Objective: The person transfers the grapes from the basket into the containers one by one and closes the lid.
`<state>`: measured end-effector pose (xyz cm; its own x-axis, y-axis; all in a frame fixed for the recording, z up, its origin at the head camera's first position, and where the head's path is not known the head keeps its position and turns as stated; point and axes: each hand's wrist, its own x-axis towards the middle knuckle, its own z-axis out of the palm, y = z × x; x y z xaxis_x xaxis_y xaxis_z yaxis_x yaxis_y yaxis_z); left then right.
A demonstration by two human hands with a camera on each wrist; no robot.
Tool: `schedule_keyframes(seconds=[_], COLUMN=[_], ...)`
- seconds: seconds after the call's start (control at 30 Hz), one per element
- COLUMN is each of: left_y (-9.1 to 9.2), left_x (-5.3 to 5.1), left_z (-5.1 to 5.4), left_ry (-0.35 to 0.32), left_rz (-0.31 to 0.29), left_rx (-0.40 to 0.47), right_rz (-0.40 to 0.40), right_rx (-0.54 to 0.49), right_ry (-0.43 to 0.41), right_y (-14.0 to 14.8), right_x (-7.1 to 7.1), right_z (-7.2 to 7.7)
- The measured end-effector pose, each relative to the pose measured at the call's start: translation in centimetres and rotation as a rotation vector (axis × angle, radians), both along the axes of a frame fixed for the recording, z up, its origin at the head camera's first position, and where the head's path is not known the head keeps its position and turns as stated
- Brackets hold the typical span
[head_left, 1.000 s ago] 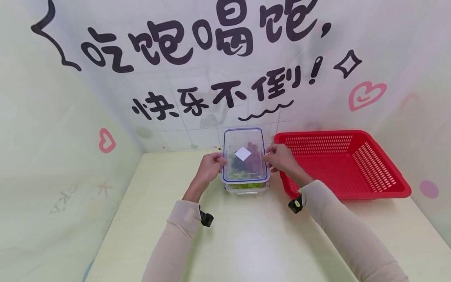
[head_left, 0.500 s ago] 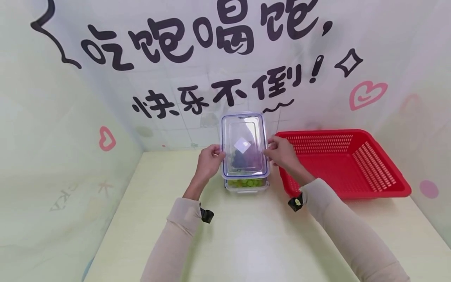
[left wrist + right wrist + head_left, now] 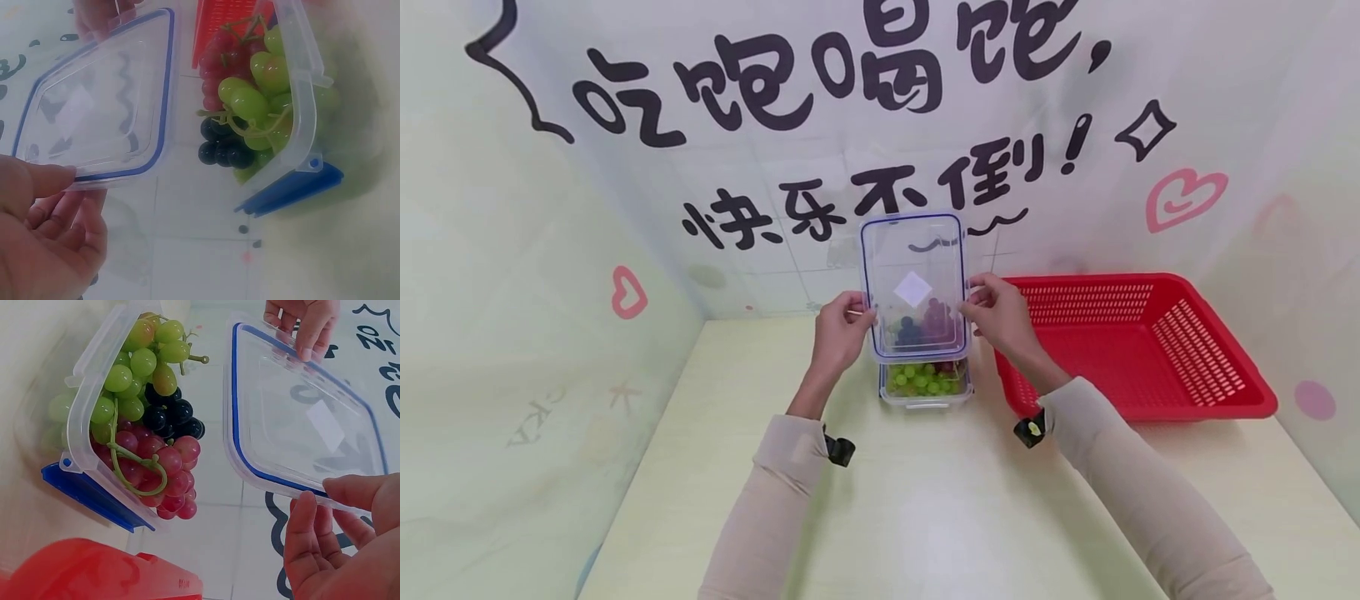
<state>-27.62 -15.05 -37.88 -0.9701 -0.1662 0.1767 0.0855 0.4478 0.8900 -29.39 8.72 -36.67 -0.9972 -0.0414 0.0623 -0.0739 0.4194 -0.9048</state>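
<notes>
A clear lid (image 3: 913, 254) with a blue seal and a white diamond label is held up, tilted, between both hands. My left hand (image 3: 842, 332) pinches its left edge between thumb and fingers; my right hand (image 3: 1002, 317) pinches the right edge. Below and behind it on the table stands a clear food container (image 3: 927, 402) without its lid on. Green grapes (image 3: 128, 375), black grapes (image 3: 175, 415) and red grapes (image 3: 169, 469) fill it and rise above its rim. In both wrist views, blue side latches hang folded outward, and the lid is apart from the container.
A red perforated basket (image 3: 1120, 367) stands to the right of the container, close to my right forearm. The pale table (image 3: 917, 500) meets a printed wall sheet (image 3: 760, 275) behind the container.
Both hands have raised the lid up and away from the container, tilting it more upright. The green grapes at the front show more fully now. The container and basket stay in place.
</notes>
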Motion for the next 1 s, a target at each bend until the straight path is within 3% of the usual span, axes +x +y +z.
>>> schedule_keyframes(seconds=[0.53, 1.0], left_y=[0.12, 0.07], left_x=[0.12, -0.26], left_z=[1.00, 0.87], left_ry=[0.065, 0.160], left_rz=[0.022, -0.024], left_rx=[0.029, -0.006], right_rz=[0.024, -0.006], right_rx=[-0.075, 0.020], right_ry=[0.100, 0.217], right_y=[0.31, 0.59], right_x=[-0.08, -0.19], right_z=[0.29, 0.18])
